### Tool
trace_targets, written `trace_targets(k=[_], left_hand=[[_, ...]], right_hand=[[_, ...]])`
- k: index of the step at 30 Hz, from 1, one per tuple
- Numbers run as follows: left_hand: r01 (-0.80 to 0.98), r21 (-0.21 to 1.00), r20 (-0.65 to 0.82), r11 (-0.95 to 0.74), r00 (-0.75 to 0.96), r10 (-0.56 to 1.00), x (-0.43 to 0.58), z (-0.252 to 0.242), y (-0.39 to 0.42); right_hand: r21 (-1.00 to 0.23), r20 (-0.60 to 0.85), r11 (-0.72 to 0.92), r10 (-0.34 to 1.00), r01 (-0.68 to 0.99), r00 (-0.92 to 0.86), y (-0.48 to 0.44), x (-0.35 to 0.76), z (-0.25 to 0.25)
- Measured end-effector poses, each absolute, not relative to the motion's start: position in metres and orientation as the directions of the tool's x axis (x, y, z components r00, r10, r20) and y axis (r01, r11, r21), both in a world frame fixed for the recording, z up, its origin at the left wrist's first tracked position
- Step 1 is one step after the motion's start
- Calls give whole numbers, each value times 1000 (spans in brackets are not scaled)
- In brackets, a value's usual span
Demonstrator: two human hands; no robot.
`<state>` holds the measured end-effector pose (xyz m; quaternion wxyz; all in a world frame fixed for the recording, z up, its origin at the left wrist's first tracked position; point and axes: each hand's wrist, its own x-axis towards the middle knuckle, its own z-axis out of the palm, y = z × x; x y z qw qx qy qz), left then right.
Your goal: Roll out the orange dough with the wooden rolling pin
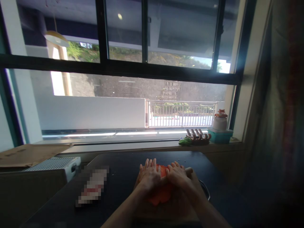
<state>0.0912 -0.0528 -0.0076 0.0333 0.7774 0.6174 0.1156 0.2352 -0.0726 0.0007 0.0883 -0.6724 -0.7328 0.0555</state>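
Note:
On a wooden board (180, 207) lies a flattened sheet of orange-red dough (159, 195). Across it runs a pale rolling pin (189, 171), its right end poking out past my right hand (177, 176). That hand rests over the pin with its fingers stretched forward. My left hand (150, 174) lies over the pin's left part, palm down and fingers apart. Both palms hide much of the pin, while some dough shows between the hands. A curved metal edge (207, 190) appears right of the board; I cannot tell what it belongs to.
The board sits on a dark table (123, 199). A blurred-out item (93, 186) lies at the left. Behind are a white ribbed appliance (57, 163) and flat cardboard (30, 153). The windowsill holds a brown rack (198, 136), a green item (185, 141) and a teal box (220, 136).

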Motion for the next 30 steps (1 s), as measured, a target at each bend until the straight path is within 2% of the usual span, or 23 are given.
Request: trace_targets(k=[3,8,14,24,30], left_hand=[[964,181,134,-195,172,976,86,-4,-36],[947,183,118,-262,244,963,91,-11,-60],[930,171,228,-326,285,931,100,-20,-104],[966,195,124,-169,147,981,89,-4,-38],[960,202,96,-196,180,979,93,-7,-57]], right_hand=[[-217,42,61,998,974,-53,-56,227,6],[-221,109,84,992,972,-61,-85,239,-12],[-202,172,87,984,975,-52,-133,255,-34],[-241,68,64,996,968,-49,-62,230,2],[-236,93,74,994,969,-53,-83,236,-7]])
